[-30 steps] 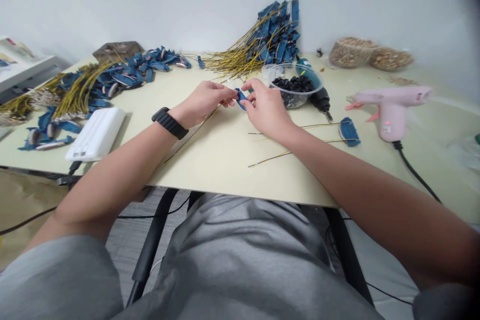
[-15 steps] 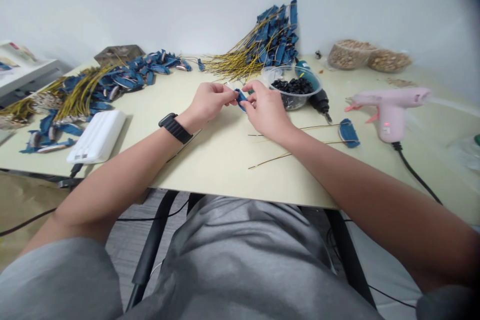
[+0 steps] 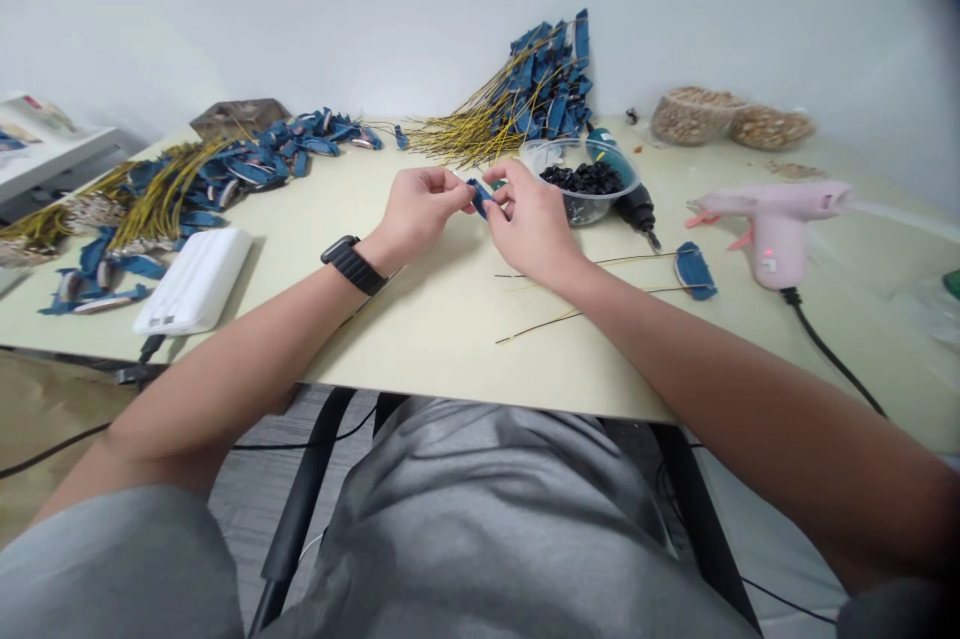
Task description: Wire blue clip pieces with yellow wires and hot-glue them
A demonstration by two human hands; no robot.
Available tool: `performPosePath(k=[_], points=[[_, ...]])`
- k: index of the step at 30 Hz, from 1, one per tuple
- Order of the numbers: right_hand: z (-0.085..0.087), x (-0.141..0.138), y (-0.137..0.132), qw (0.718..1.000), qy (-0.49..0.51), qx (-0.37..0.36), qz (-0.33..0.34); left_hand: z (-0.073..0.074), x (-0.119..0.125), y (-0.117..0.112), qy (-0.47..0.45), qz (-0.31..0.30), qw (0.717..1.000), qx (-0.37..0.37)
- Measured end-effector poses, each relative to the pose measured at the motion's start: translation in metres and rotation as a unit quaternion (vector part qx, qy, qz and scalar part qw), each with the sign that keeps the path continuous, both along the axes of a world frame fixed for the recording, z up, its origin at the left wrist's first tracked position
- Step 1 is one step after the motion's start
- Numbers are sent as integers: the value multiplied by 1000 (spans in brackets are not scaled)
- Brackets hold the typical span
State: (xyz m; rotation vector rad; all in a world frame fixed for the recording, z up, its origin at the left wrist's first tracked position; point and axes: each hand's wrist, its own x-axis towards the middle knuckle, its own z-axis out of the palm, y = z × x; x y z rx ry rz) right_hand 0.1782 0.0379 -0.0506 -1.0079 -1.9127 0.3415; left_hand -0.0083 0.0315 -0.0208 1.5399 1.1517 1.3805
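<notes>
Blue leaf piece (image 3: 478, 195): centre frame, above table (image 3: 450, 329), pinched btw. L hand (image 3: 420, 209) & R hand (image 3: 529, 224), both closed on it. Vs. 1 s ago: same grip, hands barely shifted; fiddling ongoing. Bead bowl (image 3: 592, 187) just right.

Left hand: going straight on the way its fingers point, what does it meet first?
The left hand would first push into the blue piece it pinches, and right behind that the right hand. The clear bowl lies farther along, though depth is hard to judge.
</notes>
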Motion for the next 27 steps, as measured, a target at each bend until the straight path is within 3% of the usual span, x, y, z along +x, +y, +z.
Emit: performPosePath(k=[14,23,27], points=[[-4,4,7,996,-19,86,-27,4,7,-8,-32,-4,999,-14],[2,7,6,994,-15,108,-18,1,-2,-4,-39,-74,996,-25],[4,8,3,994,-3,109,-8,-1,-10,1,-1,-103,995,-13]])
